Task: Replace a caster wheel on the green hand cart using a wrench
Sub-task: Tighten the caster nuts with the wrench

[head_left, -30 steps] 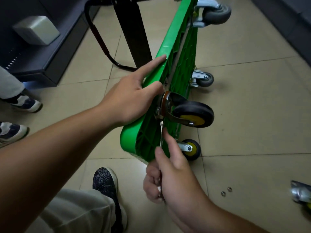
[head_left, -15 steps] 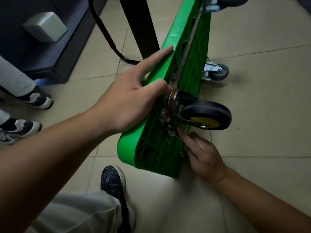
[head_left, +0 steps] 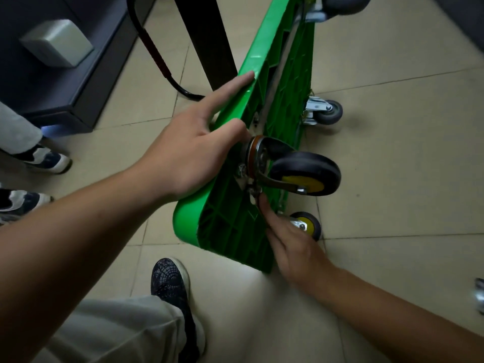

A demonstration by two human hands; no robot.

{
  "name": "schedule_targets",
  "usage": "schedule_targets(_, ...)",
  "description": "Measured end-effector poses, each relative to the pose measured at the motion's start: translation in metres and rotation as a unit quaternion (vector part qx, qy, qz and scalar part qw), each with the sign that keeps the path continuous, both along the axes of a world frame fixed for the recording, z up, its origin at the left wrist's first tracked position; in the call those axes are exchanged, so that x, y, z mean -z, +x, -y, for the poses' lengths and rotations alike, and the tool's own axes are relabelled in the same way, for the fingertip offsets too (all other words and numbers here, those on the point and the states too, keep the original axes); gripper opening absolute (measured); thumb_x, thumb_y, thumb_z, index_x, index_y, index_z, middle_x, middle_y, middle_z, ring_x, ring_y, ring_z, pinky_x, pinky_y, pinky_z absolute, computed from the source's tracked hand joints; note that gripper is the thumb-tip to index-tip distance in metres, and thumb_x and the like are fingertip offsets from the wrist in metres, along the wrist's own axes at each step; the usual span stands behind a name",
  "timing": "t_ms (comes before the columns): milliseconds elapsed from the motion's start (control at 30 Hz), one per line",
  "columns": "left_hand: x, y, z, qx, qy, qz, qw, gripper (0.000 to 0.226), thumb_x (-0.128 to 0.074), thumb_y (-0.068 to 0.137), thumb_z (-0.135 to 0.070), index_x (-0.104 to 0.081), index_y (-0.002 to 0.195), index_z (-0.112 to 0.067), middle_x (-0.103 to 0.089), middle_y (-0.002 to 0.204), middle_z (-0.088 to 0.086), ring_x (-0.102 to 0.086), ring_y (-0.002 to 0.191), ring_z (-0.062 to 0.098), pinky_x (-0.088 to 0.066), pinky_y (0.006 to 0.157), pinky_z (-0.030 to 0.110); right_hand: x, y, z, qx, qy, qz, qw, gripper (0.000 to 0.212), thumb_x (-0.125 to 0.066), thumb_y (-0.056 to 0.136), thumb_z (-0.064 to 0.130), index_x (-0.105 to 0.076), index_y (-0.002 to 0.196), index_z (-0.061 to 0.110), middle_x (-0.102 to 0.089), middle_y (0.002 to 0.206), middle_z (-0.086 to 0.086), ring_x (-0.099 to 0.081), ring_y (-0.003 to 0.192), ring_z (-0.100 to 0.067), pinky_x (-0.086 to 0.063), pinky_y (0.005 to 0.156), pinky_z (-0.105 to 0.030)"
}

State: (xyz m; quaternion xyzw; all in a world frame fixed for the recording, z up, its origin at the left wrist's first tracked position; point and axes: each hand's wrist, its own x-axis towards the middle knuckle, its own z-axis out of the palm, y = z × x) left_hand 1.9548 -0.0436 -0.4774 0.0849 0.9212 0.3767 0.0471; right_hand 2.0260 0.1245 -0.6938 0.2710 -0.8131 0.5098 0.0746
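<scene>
The green hand cart (head_left: 230, 231) stands tipped on its long edge, ribbed underside facing right. A large black caster wheel (head_left: 306, 171) with a yellow hub sticks out from its metal plate on the underside. My left hand (head_left: 188, 153) grips the cart's upper edge, forefinger straight along it and thumb against the caster plate. My right hand (head_left: 293, 247) reaches up from below, its forefinger stretched to the nut (head_left: 252, 191) under the plate. A thin dark strip beside that finger looks like the wrench (head_left: 262, 210), mostly hidden by the hand.
Three more casters show: grey (head_left: 328, 112), small yellow-hubbed (head_left: 309, 225), and one at the top (head_left: 343, 3). The cart's black handle tube (head_left: 157, 56) and a dark post (head_left: 207, 40) lie behind. Another person's shoes (head_left: 44, 159) are left; my shoe (head_left: 170, 284) is below. A metal part (head_left: 479, 294) lies right.
My right hand moved up from below the cart's corner to the nut under the caster plate, turning the wrench with it. My left hand kept its grip on the edge.
</scene>
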Motion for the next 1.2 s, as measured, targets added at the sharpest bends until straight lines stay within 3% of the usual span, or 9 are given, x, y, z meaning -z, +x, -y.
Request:
schedule_targets(100,-0.002,0.002,-0.004,-0.005,-0.021,0.004,1.0,0.062,-0.055,0.094,-0.04,-0.034,0.14,-0.075,-0.067,0.119,-0.021,-0.073,0.087,0.011,-0.062,0.082,0.043,-0.032,0.035,0.013,0.022,-0.08,0.123,0.989,0.066,-0.041,0.106,0.014,-0.015,0.159,0.043,-0.057,0.137,0.017,-0.055,0.119,0.008,-0.042,0.102,-0.013)
schedule_targets(233,-0.006,0.005,-0.01,-0.007,-0.023,0.007,1.0,0.064,-0.052,0.087,-0.045,-0.033,0.142,-0.073,-0.066,0.127,-0.013,-0.072,0.093,0.014,-0.059,0.088,0.048,-0.088,0.059,0.038,0.018,-0.219,0.268,0.938,0.062,-0.041,0.109,0.014,-0.025,0.149,0.058,-0.05,0.058,-0.001,-0.051,0.05,-0.011,-0.046,0.05,-0.025)
schedule_targets(400,-0.008,0.006,-0.011,-0.002,-0.012,0.019,1.0,0.067,-0.053,0.083,-0.047,-0.033,0.141,-0.073,-0.063,0.13,-0.014,-0.072,0.091,0.013,-0.06,0.086,0.048,-0.099,0.074,0.046,0.028,-0.307,0.303,0.902,0.051,-0.044,0.108,0.021,-0.044,0.139,0.061,-0.034,0.057,0.0,-0.035,0.044,-0.015,-0.034,0.042,-0.021)
schedule_targets(500,-0.007,0.005,-0.009,0.003,-0.004,0.026,1.0,0.067,-0.055,0.083,-0.047,-0.034,0.139,-0.075,-0.065,0.128,-0.015,-0.074,0.088,0.014,-0.062,0.083,0.047,-0.073,0.087,0.03,0.048,-0.24,0.242,0.939,0.053,-0.043,0.106,0.032,-0.03,0.15,0.058,-0.057,0.072,0.003,-0.05,0.055,-0.012,-0.042,0.055,-0.021)
schedule_targets(600,-0.004,0.002,-0.006,0.001,0.007,0.027,1.0,0.066,-0.057,0.083,-0.045,-0.037,0.138,-0.075,-0.067,0.124,-0.014,-0.075,0.087,0.013,-0.062,0.082,0.047,-0.039,0.059,0.004,0.027,-0.124,0.086,0.988,0.057,-0.036,0.108,0.024,-0.017,0.161,0.035,-0.05,0.151,0.017,-0.056,0.132,-0.012,-0.038,0.104,-0.011)
schedule_targets(667,-0.002,0.0,-0.004,0.003,0.009,0.023,1.0,0.065,-0.059,0.086,-0.042,-0.038,0.14,-0.072,-0.068,0.123,-0.016,-0.075,0.088,0.011,-0.062,0.083,0.045,-0.018,0.028,-0.006,0.038,-0.073,-0.033,0.996,0.055,-0.037,0.108,0.017,-0.02,0.161,0.024,-0.058,0.141,0.002,-0.063,0.121,-0.018,-0.04,0.106,-0.019)
schedule_targets(800,0.002,-0.001,-0.002,0.009,0.017,0.015,1.0,0.063,-0.059,0.095,-0.034,-0.039,0.143,-0.068,-0.068,0.113,-0.028,-0.075,0.087,0.01,-0.064,0.075,0.036,0.004,-0.021,-0.016,0.016,0.021,-0.155,0.988,0.059,-0.046,0.103,0.002,-0.028,0.157,0.019,-0.059,0.085,-0.015,-0.057,0.071,-0.03,-0.053,0.068,-0.039)
schedule_targets(1033,0.003,-0.001,-0.001,0.013,0.045,0.028,0.999,0.065,-0.057,0.092,-0.029,-0.041,0.147,-0.06,-0.071,0.118,-0.015,-0.075,0.091,0.026,-0.064,0.075,0.05,0.029,-0.067,-0.026,-0.053,0.055,-0.205,0.976,0.052,-0.043,0.101,0.004,-0.031,0.149,0.021,-0.058,0.126,-0.018,-0.054,0.113,-0.036,-0.048,0.092,-0.039)
schedule_targets(1200,0.001,-0.001,-0.002,0.009,0.017,0.008,1.0,0.065,-0.056,0.091,-0.033,-0.04,0.147,-0.063,-0.072,0.109,-0.023,-0.075,0.086,0.016,-0.063,0.071,0.031,0.027,-0.06,-0.017,-0.061,0.036,-0.157,0.985,0.061,-0.047,0.096,-0.003,-0.033,0.151,0.021,-0.054,0.133,-0.023,-0.056,0.118,-0.039,-0.043,0.105,-0.035)
